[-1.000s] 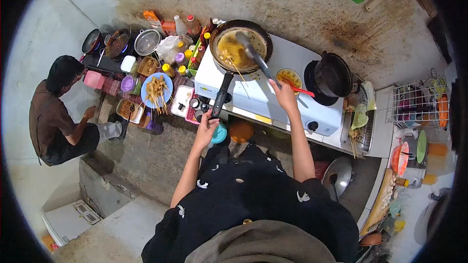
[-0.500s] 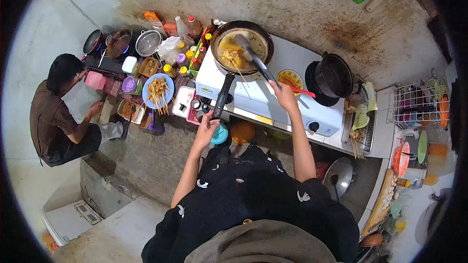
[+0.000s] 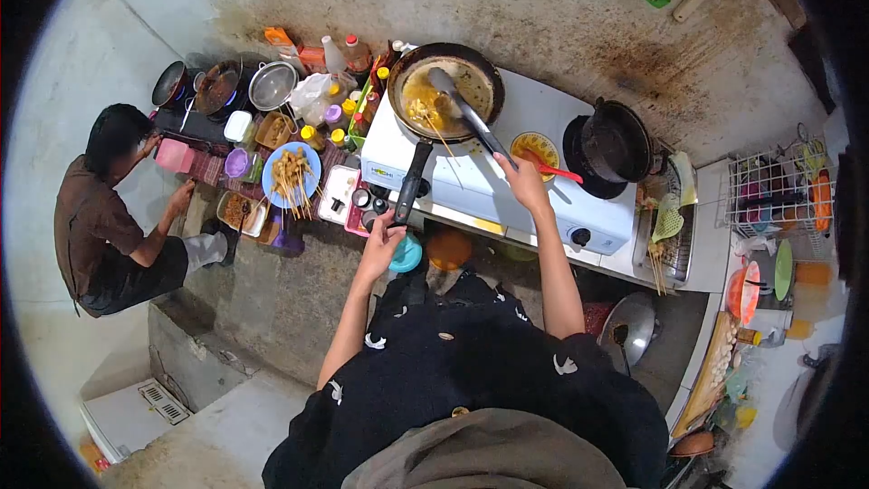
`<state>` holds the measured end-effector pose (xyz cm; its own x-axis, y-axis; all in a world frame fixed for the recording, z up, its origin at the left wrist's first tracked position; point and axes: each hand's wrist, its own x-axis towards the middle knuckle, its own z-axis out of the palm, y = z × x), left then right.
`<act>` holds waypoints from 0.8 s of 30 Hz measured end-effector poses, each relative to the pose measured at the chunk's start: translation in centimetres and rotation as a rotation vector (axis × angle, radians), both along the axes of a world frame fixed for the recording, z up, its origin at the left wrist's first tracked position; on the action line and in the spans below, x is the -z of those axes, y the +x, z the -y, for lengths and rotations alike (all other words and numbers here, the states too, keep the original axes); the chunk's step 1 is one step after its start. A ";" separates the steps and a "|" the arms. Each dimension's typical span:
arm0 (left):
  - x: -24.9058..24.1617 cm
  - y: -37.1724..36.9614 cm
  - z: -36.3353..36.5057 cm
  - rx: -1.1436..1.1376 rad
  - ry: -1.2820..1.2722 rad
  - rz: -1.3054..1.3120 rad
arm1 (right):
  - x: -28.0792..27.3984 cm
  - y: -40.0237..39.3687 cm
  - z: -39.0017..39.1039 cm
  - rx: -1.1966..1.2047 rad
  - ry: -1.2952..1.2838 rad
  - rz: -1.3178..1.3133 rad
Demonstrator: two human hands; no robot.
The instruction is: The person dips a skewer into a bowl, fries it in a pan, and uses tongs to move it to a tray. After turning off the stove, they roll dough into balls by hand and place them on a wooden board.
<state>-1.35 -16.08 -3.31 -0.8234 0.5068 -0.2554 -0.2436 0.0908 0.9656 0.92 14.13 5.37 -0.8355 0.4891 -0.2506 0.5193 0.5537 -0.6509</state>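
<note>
Stirring a frying pan on a white stove, both hands busy.

L to R: a crouching person (image 3: 100,217) on the floor, then a blue plate (image 3: 291,176) w/ skewers among small tubs. Left hand (image 3: 382,245) has its grip closed round the end of the black pan handle (image 3: 410,183). The frying pan (image 3: 445,91) sits on the white stove (image 3: 507,177), yellowish food inside. Right hand (image 3: 525,183) has its grip clamped on a spatula (image 3: 462,109), blade in the pan. Further R: a small yellow bowl (image 3: 535,145), a black pot (image 3: 615,140), a wire rack (image 3: 780,190).
</note>
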 end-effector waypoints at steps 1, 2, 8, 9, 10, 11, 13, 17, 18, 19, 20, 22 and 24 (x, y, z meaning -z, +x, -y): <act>0.0 0.0 -0.1 0.000 -0.003 -0.010 | 0.3 -0.1 0.0 0.001 0.001 -0.002; 0.0 0.0 -0.1 0.001 -0.002 -0.010 | 0.7 -0.1 0.0 0.027 -0.012 -0.055; -1.0 0.1 -0.2 -0.003 0.006 -0.002 | 0.7 -0.2 0.3 0.037 0.018 -0.119; -1.0 0.0 -0.1 0.001 -0.007 0.005 | 0.4 -0.2 0.2 0.007 -0.026 -0.101; -1.0 0.0 -0.1 0.002 -0.018 0.013 | 0.1 -0.2 0.3 0.007 -0.024 -0.101; -0.9 0.0 -0.1 0.000 -0.018 0.014 | -0.1 -0.3 0.5 0.038 -0.013 -0.071; -0.9 0.0 -0.1 0.009 0.029 0.000 | -0.3 -0.3 0.6 0.064 -0.003 -0.039; -0.8 0.0 -0.2 -0.014 0.041 0.003 | 0.5 -0.5 0.3 0.010 0.035 -0.103; -1.0 0.0 -0.2 -0.011 0.038 0.005 | 0.3 -0.6 0.6 0.044 0.000 -0.136; -1.2 0.1 -0.2 -0.009 0.035 0.007 | -0.1 -0.6 0.6 0.039 0.000 -0.134; -1.1 0.2 -0.2 -0.014 0.035 0.008 | -0.6 -0.6 0.4 0.024 -0.002 -0.046; -1.1 0.2 -0.2 -0.014 0.021 0.025 | -0.8 -0.7 0.1 0.006 -0.004 0.040; -1.2 0.2 -0.3 -0.024 0.031 0.013 | -0.3 -0.7 -0.2 -0.004 -0.082 0.004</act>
